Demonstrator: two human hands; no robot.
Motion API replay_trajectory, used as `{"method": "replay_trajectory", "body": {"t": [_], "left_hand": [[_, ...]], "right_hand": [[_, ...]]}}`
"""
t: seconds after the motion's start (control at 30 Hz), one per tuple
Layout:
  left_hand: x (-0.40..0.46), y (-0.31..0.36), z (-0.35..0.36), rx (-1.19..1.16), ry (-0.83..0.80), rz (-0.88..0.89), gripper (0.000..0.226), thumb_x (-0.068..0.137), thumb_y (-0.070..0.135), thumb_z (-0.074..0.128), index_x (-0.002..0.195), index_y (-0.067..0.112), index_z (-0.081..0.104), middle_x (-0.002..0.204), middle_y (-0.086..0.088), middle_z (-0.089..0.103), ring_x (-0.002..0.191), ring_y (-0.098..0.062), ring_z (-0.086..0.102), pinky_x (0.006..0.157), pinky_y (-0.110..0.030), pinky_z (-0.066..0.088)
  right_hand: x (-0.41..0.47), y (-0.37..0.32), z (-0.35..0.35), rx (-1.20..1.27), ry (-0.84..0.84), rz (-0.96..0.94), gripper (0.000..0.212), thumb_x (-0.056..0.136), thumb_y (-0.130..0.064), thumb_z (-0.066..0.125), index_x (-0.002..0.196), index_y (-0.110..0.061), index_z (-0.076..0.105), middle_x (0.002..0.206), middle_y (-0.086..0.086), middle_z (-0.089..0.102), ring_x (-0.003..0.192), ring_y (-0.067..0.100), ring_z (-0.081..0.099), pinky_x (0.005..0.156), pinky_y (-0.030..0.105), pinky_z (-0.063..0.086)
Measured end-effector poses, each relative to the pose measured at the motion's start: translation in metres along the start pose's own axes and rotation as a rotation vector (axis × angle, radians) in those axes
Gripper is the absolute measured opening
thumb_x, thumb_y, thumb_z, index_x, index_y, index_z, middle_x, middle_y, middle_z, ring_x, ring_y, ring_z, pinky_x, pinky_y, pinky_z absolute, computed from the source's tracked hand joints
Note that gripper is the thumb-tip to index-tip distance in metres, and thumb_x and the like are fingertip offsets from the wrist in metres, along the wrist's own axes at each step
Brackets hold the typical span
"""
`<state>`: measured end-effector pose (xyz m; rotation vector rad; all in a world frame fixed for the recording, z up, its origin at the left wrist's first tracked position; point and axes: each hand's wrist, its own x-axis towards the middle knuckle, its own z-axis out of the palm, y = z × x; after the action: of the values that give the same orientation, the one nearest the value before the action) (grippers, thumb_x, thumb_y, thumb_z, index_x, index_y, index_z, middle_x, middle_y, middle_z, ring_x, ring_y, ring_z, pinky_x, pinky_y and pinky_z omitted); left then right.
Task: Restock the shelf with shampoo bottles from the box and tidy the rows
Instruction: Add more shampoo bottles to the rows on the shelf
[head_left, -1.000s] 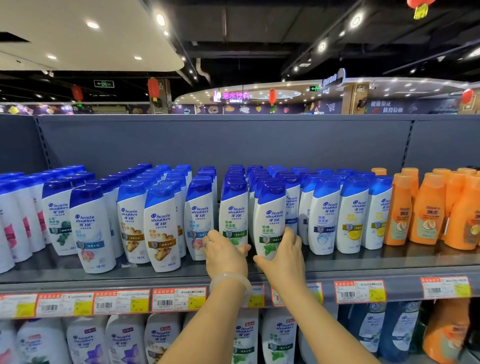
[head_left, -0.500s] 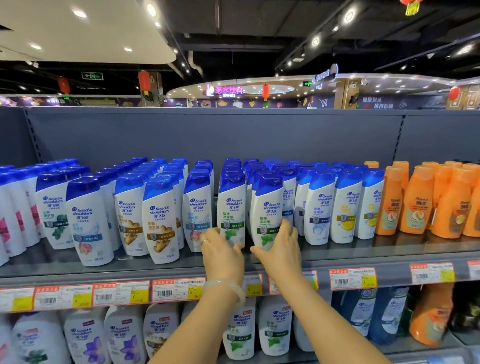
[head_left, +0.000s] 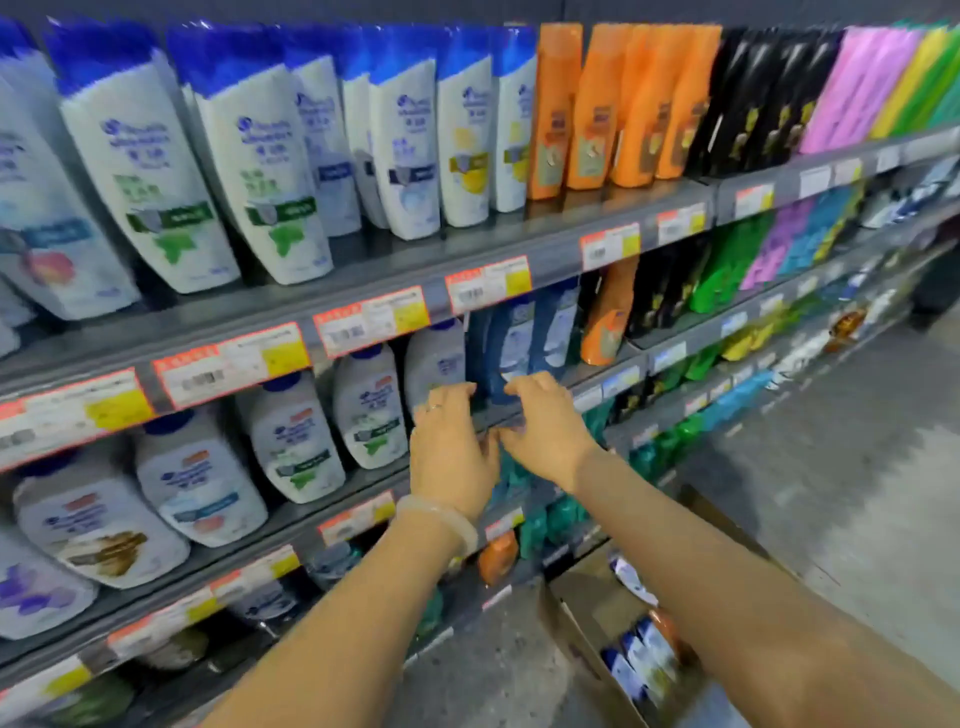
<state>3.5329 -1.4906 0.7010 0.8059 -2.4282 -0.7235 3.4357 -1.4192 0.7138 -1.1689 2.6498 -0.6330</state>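
Rows of white shampoo bottles (head_left: 260, 171) with blue caps stand on the upper shelf (head_left: 363, 291). More white bottles (head_left: 291, 436) fill the shelf below. My left hand (head_left: 452, 452) and my right hand (head_left: 545, 431) hang side by side in front of that lower shelf's edge, fingers loosely bent, holding nothing. Dark blue bottles (head_left: 514, 338) stand just behind the fingertips. A cardboard box (head_left: 582, 623) on the floor at lower right holds several bottles (head_left: 639, 660). The picture is blurred by motion.
Orange bottles (head_left: 597, 109), black ones (head_left: 763, 93) and pink and green ones (head_left: 883, 78) continue the upper shelf to the right. Price tags (head_left: 374, 317) line the shelf edges. Grey floor (head_left: 831, 467) lies to the right of the shelving.
The view has swung down and to the right. Both hands have left the green-label bottles on the upper shelf and dropped to the lower shelf's front edge.
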Motion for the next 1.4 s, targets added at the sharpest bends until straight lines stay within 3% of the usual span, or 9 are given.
{"method": "replay_trajectory", "body": {"t": [0.1, 0.23, 0.37, 0.57, 0.67, 0.8, 0.93, 1.23, 1.4], "left_hand": [[-0.017, 0.017, 0.052, 0.276, -0.379, -0.006, 0.056, 0.086, 0.034, 0.060, 0.131, 0.010, 0.037, 0.134, -0.010, 0.039, 0.125, -0.031, 0.036, 0.102, -0.038, 0.035], [-0.042, 0.047, 0.108, 0.395, -0.644, 0.004, 0.052, 0.090, 0.029, 0.055, 0.134, 0.009, 0.034, 0.137, -0.012, 0.036, 0.128, -0.033, 0.033, 0.103, -0.040, 0.036], [-0.060, 0.076, 0.165, 0.429, -0.756, -0.014, 0.044, 0.090, 0.023, 0.054, 0.129, 0.009, 0.038, 0.134, -0.014, 0.037, 0.125, -0.034, 0.035, 0.100, -0.042, 0.039], [-0.084, 0.122, 0.268, 0.408, -0.842, -0.229, 0.043, 0.087, 0.019, 0.054, 0.128, 0.012, 0.043, 0.136, -0.012, 0.038, 0.127, -0.033, 0.036, 0.102, -0.042, 0.039], [-0.103, 0.132, 0.307, 0.369, -0.869, -0.382, 0.040, 0.084, 0.020, 0.051, 0.123, 0.014, 0.051, 0.134, -0.011, 0.045, 0.126, -0.033, 0.041, 0.101, -0.042, 0.041], [-0.117, 0.130, 0.334, 0.373, -0.928, -0.521, 0.052, 0.090, 0.023, 0.049, 0.139, 0.015, 0.034, 0.144, -0.010, 0.032, 0.136, -0.034, 0.025, 0.109, -0.043, 0.032], [-0.089, 0.129, 0.361, 0.417, -0.882, -0.590, 0.050, 0.088, 0.027, 0.054, 0.135, 0.016, 0.040, 0.141, -0.009, 0.035, 0.132, -0.031, 0.030, 0.106, -0.040, 0.036], [-0.019, 0.130, 0.457, 0.335, -0.856, -0.653, 0.050, 0.088, 0.027, 0.056, 0.134, 0.012, 0.042, 0.141, -0.009, 0.037, 0.131, -0.030, 0.033, 0.106, -0.040, 0.036], [-0.048, 0.099, 0.511, 0.292, -0.889, -0.802, 0.037, 0.090, 0.029, 0.050, 0.125, 0.017, 0.048, 0.133, -0.009, 0.046, 0.122, -0.026, 0.043, 0.102, -0.031, 0.035]], "right_hand": [[-0.032, 0.081, 0.018, -0.214, -0.270, 0.247, 0.060, 0.087, -0.032, 0.061, 0.137, -0.011, 0.035, 0.142, 0.014, 0.033, 0.128, 0.034, 0.037, 0.106, 0.040, 0.035], [-0.071, 0.175, 0.017, -0.288, -0.307, 0.340, 0.028, 0.084, -0.032, 0.060, 0.100, -0.015, 0.045, 0.118, 0.016, 0.052, 0.110, 0.036, 0.050, 0.080, 0.039, 0.044], [-0.099, 0.251, -0.001, -0.201, -0.282, 0.433, 0.047, 0.089, -0.035, 0.049, 0.129, -0.011, 0.046, 0.131, 0.012, 0.051, 0.119, 0.030, 0.049, 0.094, 0.034, 0.041], [-0.130, 0.405, -0.002, -0.300, -0.327, 0.439, 0.047, 0.087, -0.053, 0.041, 0.085, -0.013, 0.067, 0.087, 0.010, 0.070, 0.085, 0.025, 0.068, 0.073, 0.024, 0.050], [-0.142, 0.446, -0.013, -0.279, -0.394, 0.447, 0.034, 0.082, -0.036, 0.058, 0.103, -0.009, 0.062, 0.108, 0.013, 0.065, 0.104, 0.027, 0.061, 0.086, 0.030, 0.045], [-0.131, 0.486, -0.018, -0.302, -0.510, 0.470, 0.046, 0.091, -0.027, 0.050, 0.131, -0.007, 0.044, 0.130, 0.011, 0.054, 0.121, 0.025, 0.051, 0.099, 0.032, 0.039], [-0.097, 0.513, -0.005, -0.266, -0.617, 0.492, 0.044, 0.086, -0.032, 0.054, 0.126, -0.014, 0.049, 0.132, 0.010, 0.051, 0.120, 0.029, 0.049, 0.101, 0.034, 0.042], [-0.011, 0.588, 0.009, -0.288, -0.557, 0.482, 0.034, 0.083, -0.031, 0.056, 0.111, -0.011, 0.058, 0.109, 0.008, 0.064, 0.098, 0.027, 0.061, 0.078, 0.029, 0.047], [0.023, 0.637, 0.055, -0.276, -0.705, 0.513, 0.050, 0.088, -0.028, 0.055, 0.132, -0.010, 0.041, 0.133, 0.011, 0.048, 0.122, 0.027, 0.048, 0.099, 0.032, 0.043]]}}
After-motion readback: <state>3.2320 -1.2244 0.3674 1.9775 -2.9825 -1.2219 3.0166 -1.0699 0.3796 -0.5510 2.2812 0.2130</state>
